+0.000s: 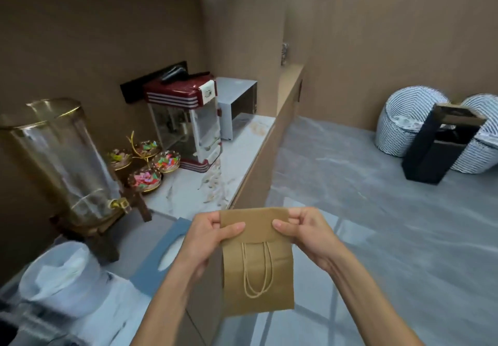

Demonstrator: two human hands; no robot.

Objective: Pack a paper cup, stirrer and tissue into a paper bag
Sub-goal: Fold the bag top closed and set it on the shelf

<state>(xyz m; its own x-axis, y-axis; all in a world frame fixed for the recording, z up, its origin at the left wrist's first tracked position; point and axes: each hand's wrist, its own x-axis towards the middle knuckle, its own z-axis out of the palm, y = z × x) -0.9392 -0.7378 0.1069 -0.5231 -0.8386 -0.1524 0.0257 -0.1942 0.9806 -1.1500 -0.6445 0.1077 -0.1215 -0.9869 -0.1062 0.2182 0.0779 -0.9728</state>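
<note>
The paper bag (257,262) is held flat and still folded in front of the person, out past the edge of the worktop (237,157) and above the grey floor (377,211). Its long axis runs up and down in the view. The folded flap is at the far, upper end, and the twine handles (257,270) lie flat against the panel that faces the camera.

Both hands are clamped on the bag's upper flap. The left hand (210,234) pinches the left corner with the thumb on the near face, and the right hand (304,228) pinches the right corner the same way. The two are level with each other and equally near, with the flap stretched between them. Nothing is inside the bag; it looks unopened, so I judge that spreading it open comes next, before anything can go in.

The supplies lie to the left of the bag, nearer the left hand. A blue tissue box (159,254) sits on the worktop just beside the left forearm, with white tissue showing at its slot. Nearer the lower left corner is a pale, blurred round container (62,278) with something white in it, and I cannot tell what it holds. A glass drink dispenser (62,162) stands behind it and looks nearly empty. No paper cup or stirrer can be made out clearly.
</note>
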